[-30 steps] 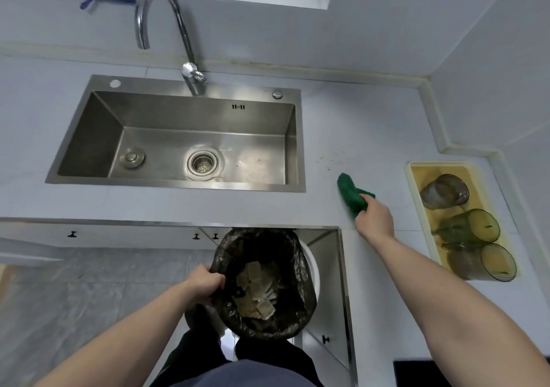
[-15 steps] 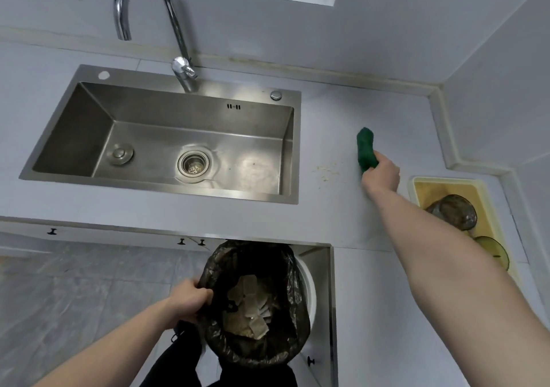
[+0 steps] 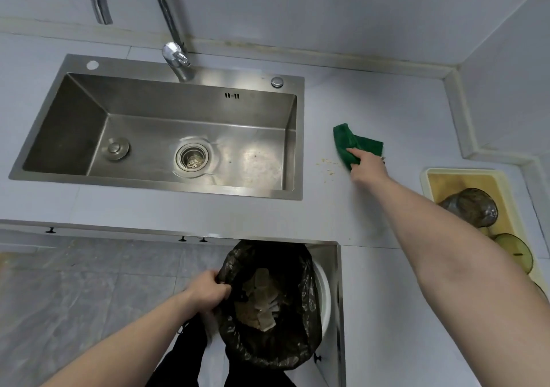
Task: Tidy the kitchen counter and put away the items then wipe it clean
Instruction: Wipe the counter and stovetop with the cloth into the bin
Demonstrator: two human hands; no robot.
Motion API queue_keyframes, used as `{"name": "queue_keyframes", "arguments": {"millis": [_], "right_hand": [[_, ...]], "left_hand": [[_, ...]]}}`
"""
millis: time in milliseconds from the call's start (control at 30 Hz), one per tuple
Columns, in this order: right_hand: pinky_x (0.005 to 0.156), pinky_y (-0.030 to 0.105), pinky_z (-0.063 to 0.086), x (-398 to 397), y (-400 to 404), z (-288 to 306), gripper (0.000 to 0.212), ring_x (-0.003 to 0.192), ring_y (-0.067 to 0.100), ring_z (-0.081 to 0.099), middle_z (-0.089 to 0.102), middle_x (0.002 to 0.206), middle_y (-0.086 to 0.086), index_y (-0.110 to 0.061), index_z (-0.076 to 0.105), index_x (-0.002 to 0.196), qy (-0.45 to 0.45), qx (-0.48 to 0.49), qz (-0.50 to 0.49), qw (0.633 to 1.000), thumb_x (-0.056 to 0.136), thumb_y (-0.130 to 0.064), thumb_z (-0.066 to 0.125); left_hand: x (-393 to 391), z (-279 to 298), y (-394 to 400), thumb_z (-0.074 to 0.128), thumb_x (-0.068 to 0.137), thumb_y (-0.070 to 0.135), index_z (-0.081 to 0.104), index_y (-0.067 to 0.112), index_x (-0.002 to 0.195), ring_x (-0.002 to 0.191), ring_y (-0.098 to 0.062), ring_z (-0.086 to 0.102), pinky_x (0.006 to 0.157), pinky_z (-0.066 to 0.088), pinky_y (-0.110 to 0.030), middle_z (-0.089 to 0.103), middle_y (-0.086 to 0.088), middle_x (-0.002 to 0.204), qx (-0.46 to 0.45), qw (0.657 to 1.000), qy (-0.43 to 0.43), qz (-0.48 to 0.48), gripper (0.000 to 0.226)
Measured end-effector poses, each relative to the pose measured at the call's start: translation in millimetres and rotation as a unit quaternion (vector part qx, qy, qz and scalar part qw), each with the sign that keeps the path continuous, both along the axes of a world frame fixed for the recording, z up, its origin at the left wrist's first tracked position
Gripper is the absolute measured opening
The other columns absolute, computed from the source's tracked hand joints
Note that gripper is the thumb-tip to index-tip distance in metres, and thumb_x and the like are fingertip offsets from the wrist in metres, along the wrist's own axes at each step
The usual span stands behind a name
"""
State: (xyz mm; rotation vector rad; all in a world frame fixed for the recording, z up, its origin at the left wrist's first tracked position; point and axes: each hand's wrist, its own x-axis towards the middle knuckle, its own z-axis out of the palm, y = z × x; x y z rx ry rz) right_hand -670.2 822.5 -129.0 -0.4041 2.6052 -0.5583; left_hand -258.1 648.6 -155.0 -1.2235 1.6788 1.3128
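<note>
A green cloth is pressed onto the grey counter just right of the sink, held down by the right hand. The cloth lies bunched ahead of the knuckles, most of it spread beyond the fingertips toward the back wall, its near edge tucked under the hand. One finger is laid straight across the cloth; the other fingers are curled over its near edge, so the cloth is gripped rather than merely touched. A scatter of pale crumbs is seen on the counter just left of the hand, between the cloth and the sink rim.

Below the counter edge, a bin lined with a black bag is held by the left hand. The fingers are closed tightly around the bag's left rim, which is pinched and pulled outward. Scraps of paper-like waste are visible inside the bag.

At the far right, a yellow tray is set on the counter with glasses lying in it, partly hidden by the right forearm. A tap stands behind the sink.
</note>
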Motion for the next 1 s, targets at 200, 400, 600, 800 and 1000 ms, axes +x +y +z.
{"name": "queue_keyframes", "arguments": {"millis": [200,400,600,800,1000], "right_hand": [[0.116,0.024,0.026,11,1,-3,0.055,0.143,0.024,0.042,0.050,0.153,0.000,-0.024,0.055,0.145,-0.009,0.013,0.099,0.995,0.095,-0.002,0.052],[0.121,0.035,0.023,64,7,-1,0.051,0.147,0.023,0.034,0.050,0.153,-0.008,-0.027,0.060,0.140,-0.005,0.022,0.221,0.975,0.098,-0.001,0.050],[0.116,0.033,0.035,135,17,11,0.049,0.136,0.022,0.049,0.061,0.142,-0.006,-0.032,0.067,0.131,-0.054,0.009,0.271,0.961,0.095,-0.002,0.053],[0.113,0.032,0.040,223,23,26,0.045,0.131,0.017,0.054,0.062,0.140,-0.009,-0.038,0.064,0.133,-0.132,0.026,0.329,0.935,0.098,-0.012,0.052],[0.108,0.030,0.046,225,38,64,0.043,0.122,0.009,0.059,0.068,0.128,-0.017,-0.039,0.067,0.127,-0.169,-0.023,0.226,0.959,0.097,-0.013,0.051]], "left_hand": [[-18,-14,11,0.065,0.082,0.011,0.064,0.009,0.103,0.082,-0.025,0.069,0.066,0.061,-0.033,0.069,-0.011,0.092,-0.027,0.999,0.001,-0.018,0.021],[-23,-9,10,0.065,0.082,0.011,0.063,0.012,0.093,0.069,-0.020,0.062,0.053,0.048,-0.023,0.063,-0.006,0.079,-0.033,0.999,0.003,-0.029,0.011],[-26,2,6,0.061,0.084,0.013,0.061,0.012,0.093,0.078,-0.025,0.068,0.057,0.057,-0.030,0.066,-0.010,0.088,-0.015,0.999,0.015,-0.036,0.009],[-29,14,4,0.062,0.082,0.010,0.063,0.011,0.093,0.068,-0.023,0.065,0.056,0.057,-0.031,0.064,-0.008,0.080,-0.020,0.999,0.023,-0.040,0.012],[-19,20,0,0.063,0.078,0.012,0.065,0.003,0.102,0.081,-0.031,0.073,0.066,0.065,-0.044,0.071,-0.018,0.095,-0.014,0.999,0.025,-0.038,0.026]]}}
